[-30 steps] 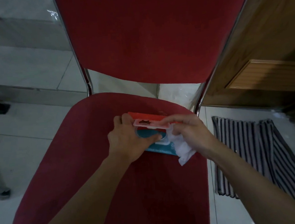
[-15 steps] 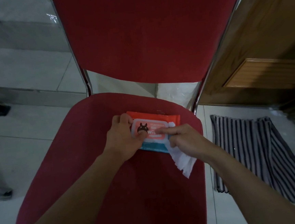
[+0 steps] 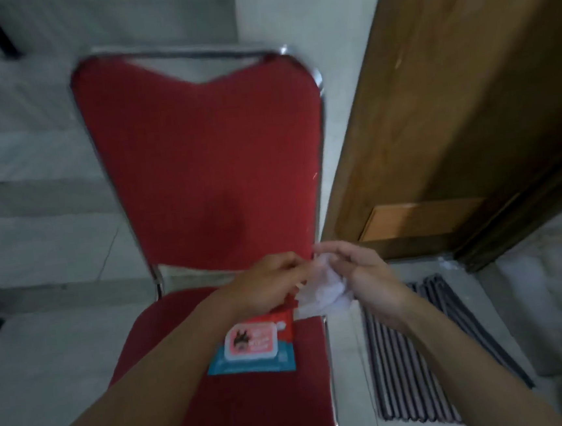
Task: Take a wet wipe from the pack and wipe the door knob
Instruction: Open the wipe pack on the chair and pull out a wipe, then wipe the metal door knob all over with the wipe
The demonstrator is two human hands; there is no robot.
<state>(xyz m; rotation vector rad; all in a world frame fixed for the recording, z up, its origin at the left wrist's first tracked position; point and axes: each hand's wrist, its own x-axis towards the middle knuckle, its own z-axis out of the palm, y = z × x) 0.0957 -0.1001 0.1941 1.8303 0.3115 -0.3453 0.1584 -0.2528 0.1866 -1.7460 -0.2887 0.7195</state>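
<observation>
A white wet wipe (image 3: 323,290) hangs crumpled between both hands, above the right rear part of the chair seat. My left hand (image 3: 269,287) pinches its left edge and my right hand (image 3: 363,280) holds its right side. The wipe pack (image 3: 254,346), red and blue with a pink lid that lies shut, rests flat on the red seat below my left wrist. No door knob is in view; only the lower part of a brown wooden door (image 3: 451,113) shows at the right.
A red padded chair (image 3: 208,171) with a chrome frame stands straight ahead, against a pale wall. A striped mat (image 3: 414,354) lies on the tiled floor to the right of the chair, in front of the door.
Both hands have left the pack and lifted off the seat with the wipe. The pack's lid is shut. The view has tilted up and blurred, showing the chair's whole back.
</observation>
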